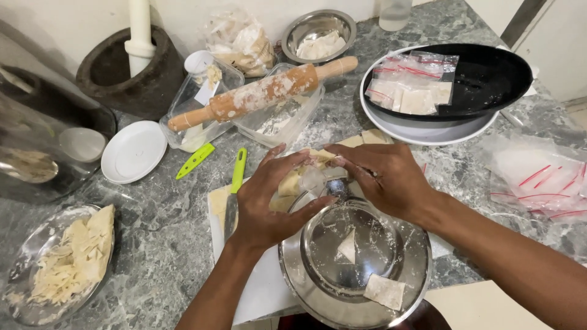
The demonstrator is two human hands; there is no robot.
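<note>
Both hands, left hand (269, 195) and right hand (382, 177), pinch a floury dough piece (315, 177); shiny steel bowl (354, 256) below.

Your left hand (263, 198) and right hand (385, 177) pinch a small plastic bag (313, 178) over the steel bowl (354, 263) on the table (159, 244).

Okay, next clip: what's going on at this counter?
A person's left hand and right hand together pinch a small floury dough piece above a steel bowl holding two cut pieces. Beneath lies a cutting board with a green-handled knife. A floured rolling pin rests across clear containers behind.
</note>
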